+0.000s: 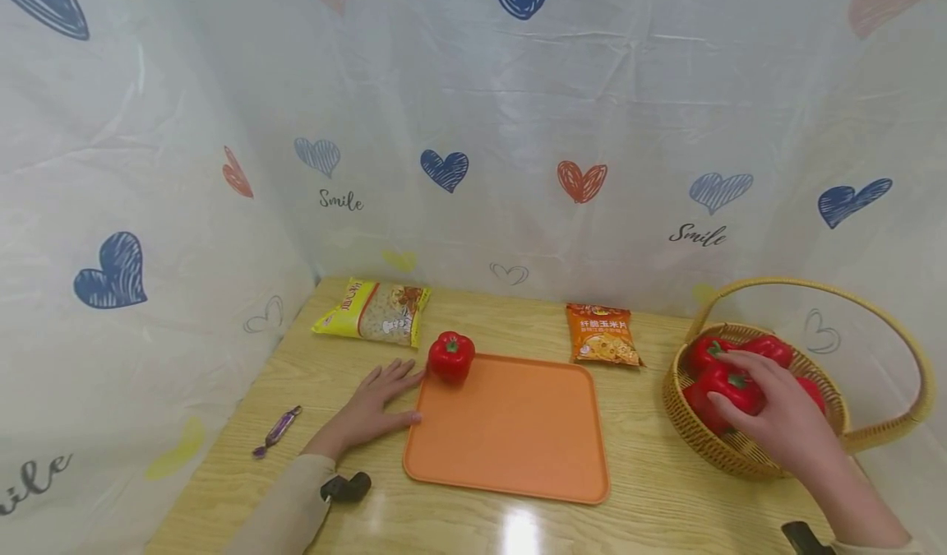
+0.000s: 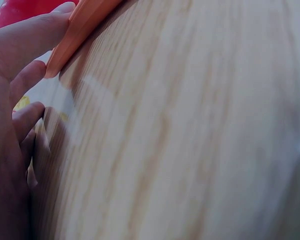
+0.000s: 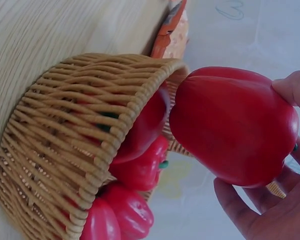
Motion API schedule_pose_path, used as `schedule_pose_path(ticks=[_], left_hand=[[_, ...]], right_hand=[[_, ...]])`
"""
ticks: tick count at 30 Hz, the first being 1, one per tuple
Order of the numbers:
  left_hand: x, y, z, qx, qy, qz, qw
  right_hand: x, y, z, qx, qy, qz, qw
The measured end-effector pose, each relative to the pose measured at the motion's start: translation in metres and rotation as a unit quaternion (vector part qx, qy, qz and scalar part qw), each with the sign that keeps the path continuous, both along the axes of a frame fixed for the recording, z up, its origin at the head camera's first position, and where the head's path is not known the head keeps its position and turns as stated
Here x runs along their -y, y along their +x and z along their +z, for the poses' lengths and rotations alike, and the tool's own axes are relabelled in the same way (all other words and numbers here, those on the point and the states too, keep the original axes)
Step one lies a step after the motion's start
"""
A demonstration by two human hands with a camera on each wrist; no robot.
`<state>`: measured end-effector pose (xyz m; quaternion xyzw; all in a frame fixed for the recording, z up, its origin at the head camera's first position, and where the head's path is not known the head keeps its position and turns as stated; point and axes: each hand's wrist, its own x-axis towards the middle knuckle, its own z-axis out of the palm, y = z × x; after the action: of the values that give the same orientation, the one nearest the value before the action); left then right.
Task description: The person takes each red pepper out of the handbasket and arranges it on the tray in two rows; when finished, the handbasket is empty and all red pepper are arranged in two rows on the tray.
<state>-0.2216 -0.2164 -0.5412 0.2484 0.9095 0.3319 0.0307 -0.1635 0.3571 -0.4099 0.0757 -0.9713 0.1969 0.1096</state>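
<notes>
My right hand point(image 1: 792, 419) grips a red bell pepper point(image 3: 235, 125) with its thumb and fingers. In the right wrist view this pepper is raised by the rim of the wicker basket point(image 3: 85, 120). More red bell peppers point(image 3: 140, 165) lie inside the basket. On the left, my left hand point(image 1: 373, 407) rests with spread, fairly straight fingers against the left edge of the orange tray point(image 1: 510, 432). One red bell pepper point(image 1: 451, 358) sits at that tray's far left corner, close to the fingertips.
A yellow snack bag point(image 1: 377, 312) lies behind the tray on the left. Further right is an orange snack packet point(image 1: 602, 335). A purple-wrapped candy point(image 1: 278, 432) lies left of my left hand. The basket's tall handle point(image 1: 906, 353) arches over its right side. A heart-print curtain point(image 1: 518, 111) surrounds the table.
</notes>
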Motion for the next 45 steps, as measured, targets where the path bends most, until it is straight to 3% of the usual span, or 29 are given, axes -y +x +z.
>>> schedule_pose_path(ticks=[13,25,45], left_hand=[[0.0,0.0,0.001,0.0,-0.001,0.0,1.0],[-0.001,0.001,0.002,0.003,0.0,0.0,1.0],[0.0,0.001,0.001,-0.001,0.003,-0.001,1.0]], right_hand=[[0.017,-0.005,0.003,-0.004,0.0,0.01,0.9999],[0.033,-0.011,0.002,0.017,-0.019,0.016,0.9995],[0.059,-0.027,-0.017,-0.011,-0.035,0.06,0.9975]])
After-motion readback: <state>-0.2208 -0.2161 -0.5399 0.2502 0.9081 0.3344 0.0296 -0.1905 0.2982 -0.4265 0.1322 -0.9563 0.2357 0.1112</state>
